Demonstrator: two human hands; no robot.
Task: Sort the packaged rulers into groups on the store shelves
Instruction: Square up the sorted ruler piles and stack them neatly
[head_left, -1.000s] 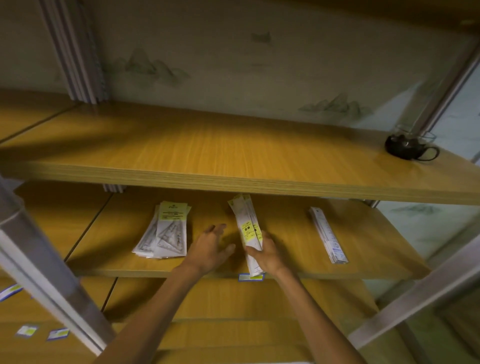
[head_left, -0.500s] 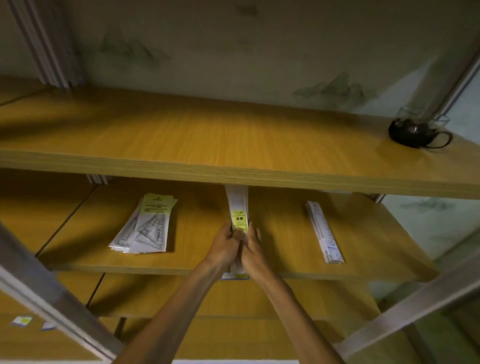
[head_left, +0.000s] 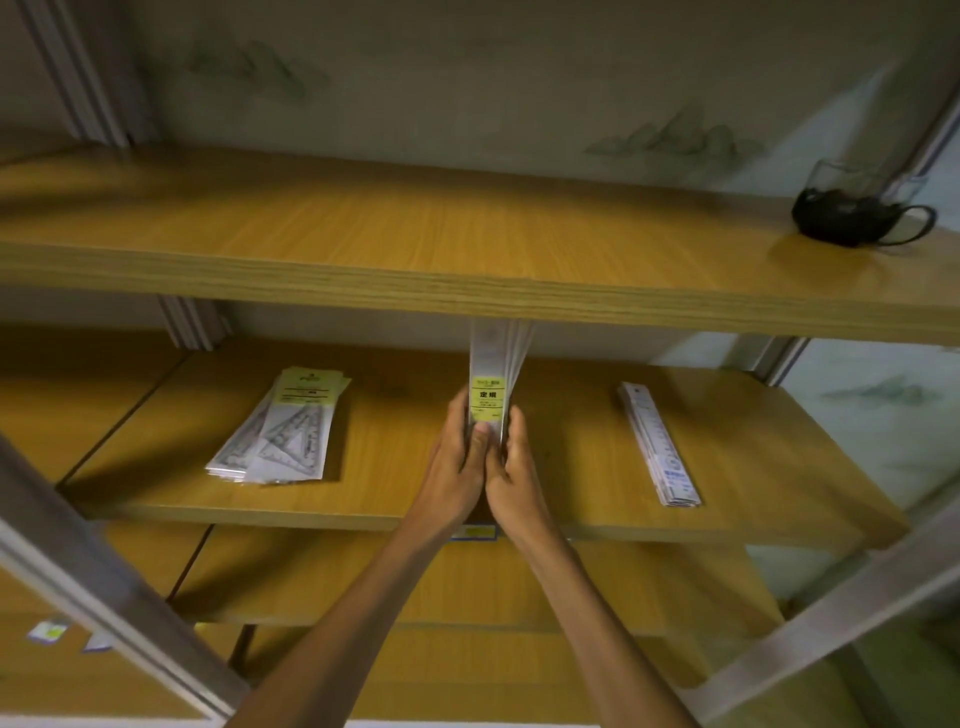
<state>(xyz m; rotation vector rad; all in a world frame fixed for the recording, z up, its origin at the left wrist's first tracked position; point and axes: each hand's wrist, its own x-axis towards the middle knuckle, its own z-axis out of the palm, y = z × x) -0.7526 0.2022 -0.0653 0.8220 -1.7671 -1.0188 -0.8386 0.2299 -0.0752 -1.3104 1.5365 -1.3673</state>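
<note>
A bundle of packaged rulers with a yellow label (head_left: 488, 379) stands upright at the middle of the second shelf (head_left: 753, 509), its top hidden behind the upper shelf board. My left hand (head_left: 457, 467) grips its left side, thumb on the front. My right hand (head_left: 511, 467) grips its right side. A pile of packaged triangle rulers (head_left: 285, 431) lies to the left on the same shelf. A stack of narrow white packaged rulers (head_left: 657, 444) lies to the right.
The upper shelf (head_left: 415, 249) overhangs the work area and carries a dark glass cup (head_left: 852, 213) at its far right. Slanted metal frame bars (head_left: 93, 587) cross the lower corners. Small price labels (head_left: 49, 631) sit on a lower shelf edge at left.
My left hand came across from the shelf surface and joined the right on the yellow-label bundle. The bundle was raised from a slant to upright between both hands.
</note>
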